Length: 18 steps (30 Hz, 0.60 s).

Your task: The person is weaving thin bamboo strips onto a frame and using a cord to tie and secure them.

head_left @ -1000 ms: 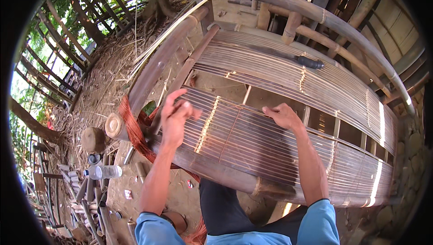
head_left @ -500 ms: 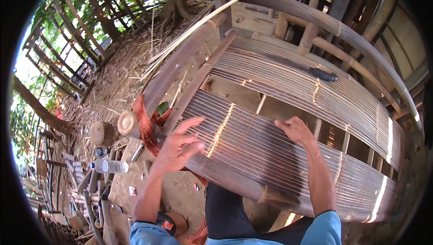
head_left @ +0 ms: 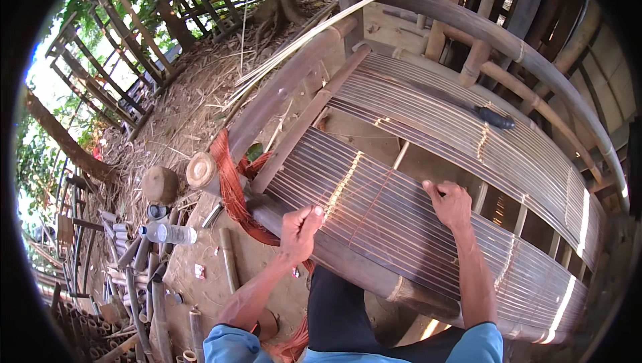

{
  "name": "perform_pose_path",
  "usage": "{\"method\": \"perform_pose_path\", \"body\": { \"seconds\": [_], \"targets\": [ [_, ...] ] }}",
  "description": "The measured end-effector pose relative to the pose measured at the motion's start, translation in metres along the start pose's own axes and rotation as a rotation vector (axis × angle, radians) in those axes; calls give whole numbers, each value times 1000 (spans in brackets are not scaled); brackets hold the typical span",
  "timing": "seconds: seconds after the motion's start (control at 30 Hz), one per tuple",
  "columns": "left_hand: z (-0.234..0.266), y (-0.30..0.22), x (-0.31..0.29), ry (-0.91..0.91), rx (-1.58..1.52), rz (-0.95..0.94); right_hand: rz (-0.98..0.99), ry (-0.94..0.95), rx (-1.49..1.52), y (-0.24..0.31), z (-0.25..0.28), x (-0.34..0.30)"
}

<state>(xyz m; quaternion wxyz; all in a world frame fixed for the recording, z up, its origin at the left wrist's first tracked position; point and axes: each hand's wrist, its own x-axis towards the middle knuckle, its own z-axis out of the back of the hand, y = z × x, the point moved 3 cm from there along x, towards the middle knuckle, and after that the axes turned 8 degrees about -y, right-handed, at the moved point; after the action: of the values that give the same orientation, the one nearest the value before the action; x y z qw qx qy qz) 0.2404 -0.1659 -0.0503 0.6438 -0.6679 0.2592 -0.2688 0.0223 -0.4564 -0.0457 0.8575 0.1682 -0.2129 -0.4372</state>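
your left hand (head_left: 299,232), curled with thumb uppermost, at the near rail (head_left: 361,271); your right hand (head_left: 451,204), fingers bent in and thumb raised near the forefinger, by the far edge of the slatted panel (head_left: 401,229); whether either pinches a strand, i cannot tell. one slatted panel, dark bamboo, directly before you, long axis from upper left to lower right, a thin reddish cord (head_left: 371,206) crossing it, neither of your hands clearly nearer.
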Motion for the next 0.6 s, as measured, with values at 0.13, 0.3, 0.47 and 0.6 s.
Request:
{"method": "perform_pose_path", "body": {
  "seconds": [0.13, 0.3, 0.47, 0.6],
  "targets": [
    [-20, -13, -13, 115, 567, -590, 15, -83, -4, 3, -3, -10],
    [-8, -4, -16, 55, 528, -749, 31, -129, 9, 9, -4, -8],
    [-22, -3, -11, -2, 462, -781, 16, -128, 0, -8, 4, -11],
    [-21, 3, -18, -142, 487, -678, 210, -100, 102, -19, 9, -6]
  ]
}}
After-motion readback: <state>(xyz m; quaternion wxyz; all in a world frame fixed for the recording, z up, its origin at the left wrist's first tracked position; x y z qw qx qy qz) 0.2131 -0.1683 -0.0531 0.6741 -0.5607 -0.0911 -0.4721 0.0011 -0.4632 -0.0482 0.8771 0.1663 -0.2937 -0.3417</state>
